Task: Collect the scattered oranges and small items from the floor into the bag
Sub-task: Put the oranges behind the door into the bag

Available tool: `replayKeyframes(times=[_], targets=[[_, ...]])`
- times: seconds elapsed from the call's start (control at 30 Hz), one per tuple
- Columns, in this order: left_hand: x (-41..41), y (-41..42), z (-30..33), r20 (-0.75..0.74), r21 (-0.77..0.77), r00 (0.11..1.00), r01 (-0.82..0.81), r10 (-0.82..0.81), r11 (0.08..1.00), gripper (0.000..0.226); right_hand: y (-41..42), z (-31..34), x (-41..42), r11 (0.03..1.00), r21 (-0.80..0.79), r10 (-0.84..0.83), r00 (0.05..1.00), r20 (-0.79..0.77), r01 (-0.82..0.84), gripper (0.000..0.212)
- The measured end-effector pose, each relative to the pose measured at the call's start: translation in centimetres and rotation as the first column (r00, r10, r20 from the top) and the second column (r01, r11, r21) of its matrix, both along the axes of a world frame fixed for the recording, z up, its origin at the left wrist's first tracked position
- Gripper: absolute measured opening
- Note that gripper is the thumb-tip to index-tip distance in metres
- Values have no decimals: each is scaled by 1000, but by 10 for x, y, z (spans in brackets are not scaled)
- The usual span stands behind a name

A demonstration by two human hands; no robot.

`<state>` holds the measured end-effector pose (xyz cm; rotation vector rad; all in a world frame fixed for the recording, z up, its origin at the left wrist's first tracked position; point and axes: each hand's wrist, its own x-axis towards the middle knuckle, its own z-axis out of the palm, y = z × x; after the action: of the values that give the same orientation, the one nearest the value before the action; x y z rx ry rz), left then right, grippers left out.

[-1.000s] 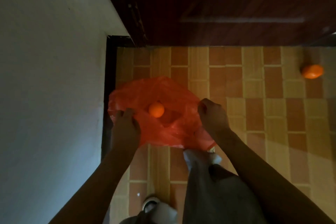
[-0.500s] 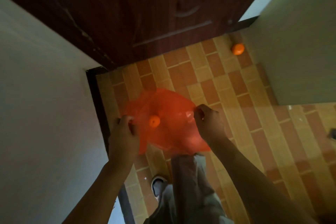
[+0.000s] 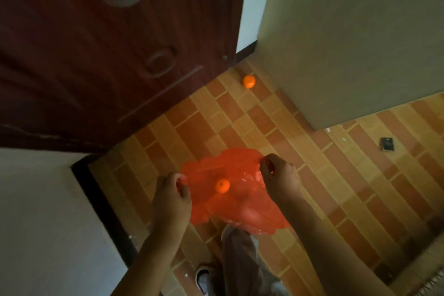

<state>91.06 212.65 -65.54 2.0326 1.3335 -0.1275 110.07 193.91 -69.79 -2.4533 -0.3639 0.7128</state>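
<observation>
Two hands: the left hand (image 3: 171,196) and the right hand (image 3: 280,176) are each closed in a pinch on the rim of the bag (image 3: 240,202), which is held spread open between them above the tiled floor (image 3: 336,199).
Bag: one, thin orange-red plastic, hanging just in front of the person's leg.
Oranges counted: two. One orange in the bag (image 3: 222,185) is seen through the open mouth; one orange on the floor (image 3: 248,81) lies in the far corner, near the dark door (image 3: 96,43) and just beside the wall (image 3: 348,31).
Small items counted: one dark flat item (image 3: 386,144) is seen on the tiles to the right, well apart from the bag; a few pale specks are too small to identify.
Done: one orange is judged collected.
Left: the corner orange and the dark item are not yet gathered, so the task is judged less than half finished, as far as can be seen.
</observation>
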Motion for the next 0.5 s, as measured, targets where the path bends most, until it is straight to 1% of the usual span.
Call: replayKeyframes(times=[0.3, 0.5], targets=[[123, -7, 2, -39, 26, 983, 181, -180, 983, 23, -45, 2, 73, 986, -75, -149, 988, 27, 151, 14], [168, -2, -7, -54, -33, 963, 261, -262, 965, 25, -48, -5, 94, 968, -90, -235, 972, 11, 235, 15]])
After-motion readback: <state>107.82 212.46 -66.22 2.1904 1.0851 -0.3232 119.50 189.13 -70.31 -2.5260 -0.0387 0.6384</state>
